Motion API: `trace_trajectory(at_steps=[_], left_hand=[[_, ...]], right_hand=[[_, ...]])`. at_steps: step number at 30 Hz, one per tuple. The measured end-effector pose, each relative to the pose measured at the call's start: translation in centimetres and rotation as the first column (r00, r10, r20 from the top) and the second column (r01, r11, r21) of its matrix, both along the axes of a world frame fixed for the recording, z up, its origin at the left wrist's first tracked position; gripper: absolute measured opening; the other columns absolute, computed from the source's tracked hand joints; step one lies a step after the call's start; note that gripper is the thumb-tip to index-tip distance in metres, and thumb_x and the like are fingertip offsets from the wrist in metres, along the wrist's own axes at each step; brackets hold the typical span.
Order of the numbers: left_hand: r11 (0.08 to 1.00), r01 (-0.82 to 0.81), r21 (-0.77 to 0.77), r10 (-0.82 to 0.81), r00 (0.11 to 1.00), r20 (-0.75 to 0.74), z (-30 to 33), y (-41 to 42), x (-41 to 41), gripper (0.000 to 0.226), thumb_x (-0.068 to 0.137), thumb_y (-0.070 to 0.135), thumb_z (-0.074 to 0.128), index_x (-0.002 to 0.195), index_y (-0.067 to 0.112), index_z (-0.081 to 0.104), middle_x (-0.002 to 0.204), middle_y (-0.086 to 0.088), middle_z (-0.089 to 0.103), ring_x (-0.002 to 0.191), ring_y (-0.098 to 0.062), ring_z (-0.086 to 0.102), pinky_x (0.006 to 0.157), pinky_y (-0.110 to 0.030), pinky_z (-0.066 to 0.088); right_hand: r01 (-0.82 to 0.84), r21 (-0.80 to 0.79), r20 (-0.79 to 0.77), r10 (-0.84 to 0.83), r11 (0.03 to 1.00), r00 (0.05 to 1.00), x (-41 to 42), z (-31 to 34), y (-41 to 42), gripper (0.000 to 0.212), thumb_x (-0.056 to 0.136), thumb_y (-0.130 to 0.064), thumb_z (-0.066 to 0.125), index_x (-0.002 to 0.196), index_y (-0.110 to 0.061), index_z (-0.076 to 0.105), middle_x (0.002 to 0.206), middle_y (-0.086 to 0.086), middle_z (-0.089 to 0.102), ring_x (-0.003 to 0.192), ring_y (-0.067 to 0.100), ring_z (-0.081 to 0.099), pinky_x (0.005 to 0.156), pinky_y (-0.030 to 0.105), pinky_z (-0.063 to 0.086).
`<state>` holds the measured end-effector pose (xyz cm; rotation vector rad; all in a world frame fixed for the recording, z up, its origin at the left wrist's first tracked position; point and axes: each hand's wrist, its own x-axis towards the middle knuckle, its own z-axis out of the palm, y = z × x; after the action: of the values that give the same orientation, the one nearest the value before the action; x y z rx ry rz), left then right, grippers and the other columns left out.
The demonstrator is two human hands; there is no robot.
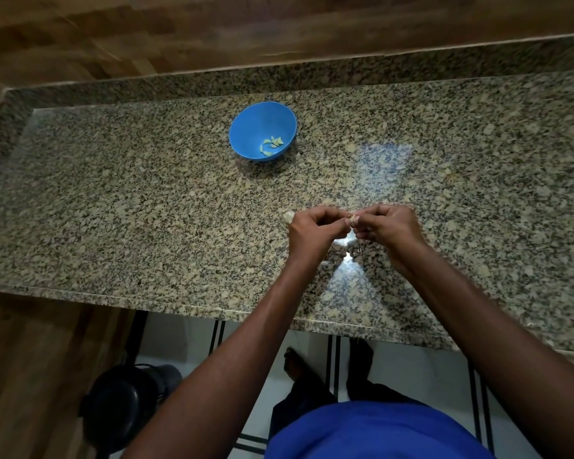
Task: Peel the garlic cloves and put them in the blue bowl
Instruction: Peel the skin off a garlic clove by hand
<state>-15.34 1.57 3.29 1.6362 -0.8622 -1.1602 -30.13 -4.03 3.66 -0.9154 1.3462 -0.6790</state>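
Both hands meet just above the bench [146, 193], toward its near edge and right of the middle. The left hand [315, 230] and the right hand [386, 226] each have their fingers curled in, and between their fingertips sits a small pale clove [351, 219]. Each grip is pinching that clove from its own side, in what looks like the peeling motion, though the clove is too small to tell how much skin is left on it.

Just beside the left hand, on its far-left side, a pale piece [287, 216] lies on the bench; it could be another clove or shed skin, and the picture does not settle which.

The bowl [246, 127] stands well apart from the hands, toward the far edge and a little left of them. A few peeled cloves [272, 145] already lie in its bottom, bunched to the right side.

Judging from this, the task is partly done: several cloves are peeled and bowled, one is in hand being worked, and possibly one more waits on the bench. What is left is to finish stripping the held clove, carry it across to the bowl, and deal with the piece by the left hand if it is a clove.
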Motion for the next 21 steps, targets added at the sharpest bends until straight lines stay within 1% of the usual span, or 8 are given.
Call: trace_trajectory(at_steps=[2,5,9,11,13,16,18,21], left_hand=[[0.999,-0.03,0.029,0.032,0.996,-0.081,0.0,0.0,-0.2,0.014,0.086,0.008,0.08,0.099,0.002,0.077,0.09,-0.011,0.078,0.083,-0.022,0.076,0.081,-0.036,0.063],[0.997,-0.04,0.064,0.05,0.985,-0.167,0.1,-0.2,-0.2,0.015,0.088,0.004,0.078,0.102,-0.002,0.076,0.094,-0.018,0.078,0.081,-0.022,0.074,0.082,-0.035,0.063],[0.996,-0.016,0.09,0.037,0.972,-0.233,0.2,-0.3,0.3,0.014,0.09,-0.002,0.072,0.104,-0.003,0.074,0.094,-0.02,0.076,0.079,-0.022,0.073,0.078,-0.032,0.063],[0.998,0.027,0.051,-0.017,0.983,-0.183,0.0,-0.2,0.4,0.014,0.091,0.0,0.072,0.105,0.0,0.075,0.094,-0.017,0.077,0.081,-0.022,0.073,0.081,-0.034,0.062],[0.997,0.07,0.016,-0.068,0.991,-0.114,-0.1,-0.1,0.4,0.015,0.091,0.003,0.073,0.106,0.003,0.075,0.096,-0.016,0.077,0.085,-0.021,0.074,0.083,-0.035,0.062],[0.996,0.086,-0.005,-0.086,0.995,-0.04,0.0,-0.1,0.2,0.016,0.092,0.002,0.073,0.107,0.004,0.074,0.097,-0.014,0.076,0.086,-0.017,0.074,0.08,-0.031,0.062],[0.995,0.096,-0.012,-0.096,0.995,-0.017,0.0,-0.1,0.2,0.015,0.093,0.001,0.07,0.107,0.007,0.074,0.099,-0.014,0.075,0.089,-0.018,0.073,0.082,-0.033,0.063],[0.994,0.106,-0.004,-0.106,0.994,0.009,-0.3,0.0,0.1,0.017,0.096,0.0,0.066,0.107,0.011,0.072,0.102,-0.013,0.072,0.093,-0.02,0.071,0.083,-0.035,0.062]], right_hand=[[0.023,0.002,-0.01,-0.023,1.0,1.0,0.3,-0.2,-0.1,0.006,0.088,-0.003,0.075,0.084,-0.004,0.07,0.084,0.016,0.073,0.075,0.023,0.067,0.066,0.028,0.056],[0.013,0.027,0.015,-0.013,1.0,1.0,0.2,-0.5,-0.2,0.007,0.09,-0.006,0.074,0.084,-0.006,0.07,0.085,0.015,0.073,0.076,0.025,0.066,0.071,0.033,0.056],[-0.05,0.116,0.101,0.038,0.992,0.994,-0.4,-0.4,-0.7,0.008,0.092,-0.001,0.068,0.095,0.007,0.068,0.084,0.017,0.068,0.071,0.024,0.064,0.068,0.032,0.055],[-0.062,0.18,0.128,0.039,0.982,0.991,-0.4,0.0,-0.8,0.008,0.092,0.003,0.063,0.095,0.01,0.065,0.081,0.016,0.067,0.066,0.021,0.063,0.067,0.032,0.054],[-0.072,0.268,0.159,0.03,0.961,0.987,-0.4,0.5,-1.0,0.006,0.093,0.002,0.059,0.093,0.006,0.062,0.079,0.015,0.065,0.065,0.02,0.062,0.067,0.032,0.054],[-0.107,0.359,0.202,0.034,0.927,0.979,-0.5,1.0,-1.3,0.006,0.093,0.0,0.056,0.096,0.002,0.06,0.08,0.013,0.065,0.065,0.019,0.061,0.061,0.028,0.056],[-0.113,0.376,0.204,0.037,0.92,0.978,-0.5,1.0,-1.3,0.007,0.093,0.001,0.055,0.098,0.002,0.06,0.081,0.013,0.065,0.065,0.019,0.062,0.06,0.028,0.056],[-0.095,0.343,0.17,0.038,0.935,0.985,-0.5,0.8,-1.2,0.005,0.092,0.003,0.057,0.096,0.003,0.061,0.083,0.016,0.067,0.066,0.021,0.063,0.067,0.031,0.056]])
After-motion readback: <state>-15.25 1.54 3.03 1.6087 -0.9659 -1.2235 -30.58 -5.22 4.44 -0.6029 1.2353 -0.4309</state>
